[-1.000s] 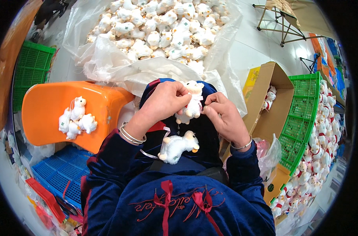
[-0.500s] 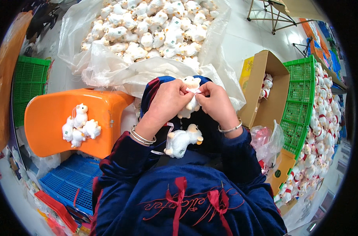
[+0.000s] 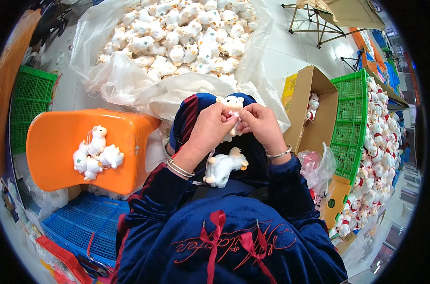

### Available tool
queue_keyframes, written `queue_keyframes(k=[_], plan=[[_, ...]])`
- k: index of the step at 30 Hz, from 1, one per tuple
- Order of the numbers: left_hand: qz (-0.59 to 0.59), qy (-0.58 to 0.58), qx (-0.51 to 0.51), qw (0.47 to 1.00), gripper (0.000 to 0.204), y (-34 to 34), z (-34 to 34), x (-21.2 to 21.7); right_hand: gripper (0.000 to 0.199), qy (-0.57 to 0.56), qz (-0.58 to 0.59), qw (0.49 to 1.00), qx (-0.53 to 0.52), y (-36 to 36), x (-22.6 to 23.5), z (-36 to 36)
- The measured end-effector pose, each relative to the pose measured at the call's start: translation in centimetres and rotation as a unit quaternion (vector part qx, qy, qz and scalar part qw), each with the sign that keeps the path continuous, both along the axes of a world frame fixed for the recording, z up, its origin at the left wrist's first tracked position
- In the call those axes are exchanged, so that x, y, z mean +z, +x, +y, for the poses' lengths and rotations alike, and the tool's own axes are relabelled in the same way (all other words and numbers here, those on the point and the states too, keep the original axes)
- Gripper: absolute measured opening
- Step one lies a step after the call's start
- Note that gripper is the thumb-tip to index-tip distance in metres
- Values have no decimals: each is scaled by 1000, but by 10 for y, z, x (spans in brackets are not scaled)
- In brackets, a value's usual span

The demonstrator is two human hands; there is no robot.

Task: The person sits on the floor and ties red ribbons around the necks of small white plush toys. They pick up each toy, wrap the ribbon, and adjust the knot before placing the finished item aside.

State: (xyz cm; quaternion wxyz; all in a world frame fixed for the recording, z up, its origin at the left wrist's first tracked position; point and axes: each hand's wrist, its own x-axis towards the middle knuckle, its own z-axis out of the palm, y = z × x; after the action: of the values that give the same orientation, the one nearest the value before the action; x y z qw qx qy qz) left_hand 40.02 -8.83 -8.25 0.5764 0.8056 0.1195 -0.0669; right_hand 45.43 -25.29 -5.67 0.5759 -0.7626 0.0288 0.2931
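Observation:
A small white plush sheep (image 3: pixel 231 102) with a cream muzzle is held upright above my lap, facing up. My left hand (image 3: pixel 214 124) pinches at its neck from the left, thumb and forefinger together. From the other side, my right hand (image 3: pixel 261 125) pinches at the same spot. A thin pale ribbon seems to run between the fingertips, though they partly hide it. On my lap, just below the hands, lies a second plush sheep (image 3: pixel 220 169) on its side, touched by neither hand.
Ahead, a large clear plastic bag (image 3: pixel 111 87) is heaped with white plush sheep. Several more lie on an orange stool (image 3: pixel 49 156) at left, above a blue crate (image 3: pixel 78 222). At right are a cardboard box (image 3: pixel 324 94) and a green crate (image 3: pixel 350 123) beside many red-scarfed plush toys (image 3: pixel 378 156).
Both hands stay at the toy's neck, with the right fingers now curled in more and the fingertips slightly lower. The whole view has shifted a little.

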Motion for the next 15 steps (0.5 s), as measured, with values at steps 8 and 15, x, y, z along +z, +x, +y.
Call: queue_keyframes(k=[8,15], plan=[[-14,13,-21,1000,28,2,3,-1,23,19,-70,997,-23,-6,-20,-6],[6,4,-28,1000,29,4,3,-2,35,103,82,985,-115,-4,-19,-13]])
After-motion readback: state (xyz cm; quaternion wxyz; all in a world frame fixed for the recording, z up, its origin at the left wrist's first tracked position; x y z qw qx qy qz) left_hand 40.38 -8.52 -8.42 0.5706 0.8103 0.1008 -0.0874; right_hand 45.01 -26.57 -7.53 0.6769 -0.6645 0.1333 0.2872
